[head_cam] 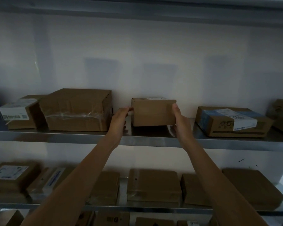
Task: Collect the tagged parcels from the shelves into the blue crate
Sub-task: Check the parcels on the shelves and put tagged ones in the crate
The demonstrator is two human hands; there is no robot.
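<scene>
Flanking boxy cardboard parcel [153, 112], steel shelf [147, 141]

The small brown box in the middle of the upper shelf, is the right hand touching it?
Touching. The head view shows the right hand with straight fingers flat against the right end of the small brown box, no gap visible.

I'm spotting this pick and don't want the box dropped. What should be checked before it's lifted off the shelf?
1. Left hand on the small box: ok, fingertips touch its left edge.
2. Right hand on the box: ok, fingers lie against its right side.
3. Firm grip: cannot tell, fingers look straight rather than curled.
4. Clearance to the large box: ok, a gap on the left.
5. Clearance to the labelled box: ok, apart on the right.
6. Blue crate ready: cannot tell, not in view.
</scene>
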